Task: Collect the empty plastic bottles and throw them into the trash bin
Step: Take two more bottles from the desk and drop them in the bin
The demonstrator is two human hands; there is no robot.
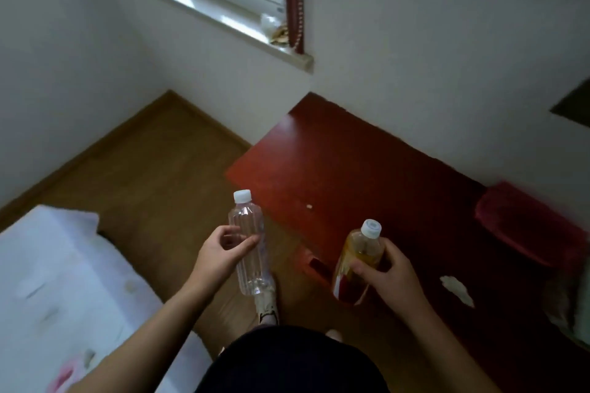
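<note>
My left hand (220, 253) grips a clear ribbed plastic bottle (249, 233) with a white cap, held upright over the wooden floor. In my right hand (388, 271) is a second plastic bottle (356, 260), amber-tinted with a red label and a white cap, tilted slightly and held above the edge of the dark red table (367, 169). Both bottles look empty. No trash bin is visible.
A bed with a white cover (57, 274) lies at the lower left. A red container (523, 226) sits on the table at the right. A white scrap (456, 290) lies on the table. A windowsill (223, 15) runs along the wall above. Brown wooden floor (153, 169) stretches between bed and table.
</note>
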